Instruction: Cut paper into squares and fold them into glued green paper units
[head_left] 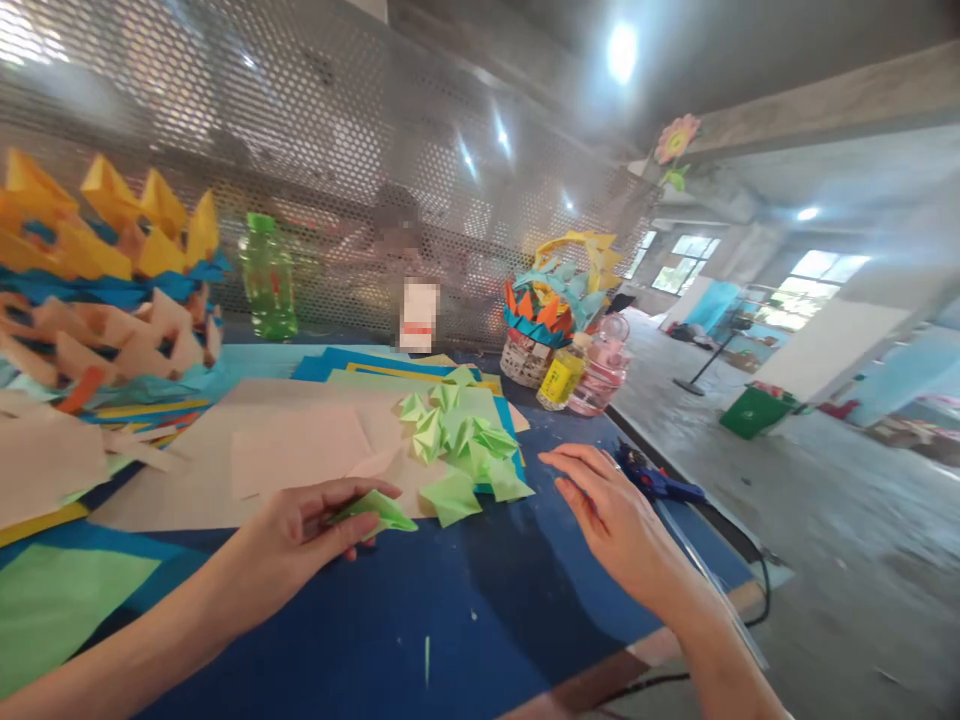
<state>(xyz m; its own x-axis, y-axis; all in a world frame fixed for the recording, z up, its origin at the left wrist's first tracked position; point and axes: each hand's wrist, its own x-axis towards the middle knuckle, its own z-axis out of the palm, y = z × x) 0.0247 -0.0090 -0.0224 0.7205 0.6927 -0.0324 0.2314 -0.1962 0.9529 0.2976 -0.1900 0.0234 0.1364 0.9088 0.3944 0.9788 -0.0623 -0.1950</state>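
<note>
Two bare hands are in view over a dark blue, flat tabletop (352,640). The left hand (306,522) is closed in a pinch, thumb below and fingers above, on a light-green, folded, pointed paper piece (384,511). This piece is held near the front edge of a large, pale pink, flat paper sheet (187,480), its tip pointing toward the right hand (619,522).

The right hand is loosely spread, fingers extended and slightly bent, thumb apart from them; its palm side is turned away from view. Whether its underside touches the tabletop cannot be told. Just beyond its knuckles lies a dark blue plastic tool (667,485), its outline blurred.

Between the hands, farther back, lies a loose cluster of light-green, folded paper shapes (429,437), some pleated, others flatter. The cluster rests partly on the pink sheet and partly on stacked coloured paper.

Behind the right hand stand a small clear bottle with a yellow label (561,378), a pink-tinted transparent bottle (600,375) and a woven basket trimmed with orange and blue paper points (529,355). At far left stands a tiered yellow, blue and peach paper construction (112,320).
</note>
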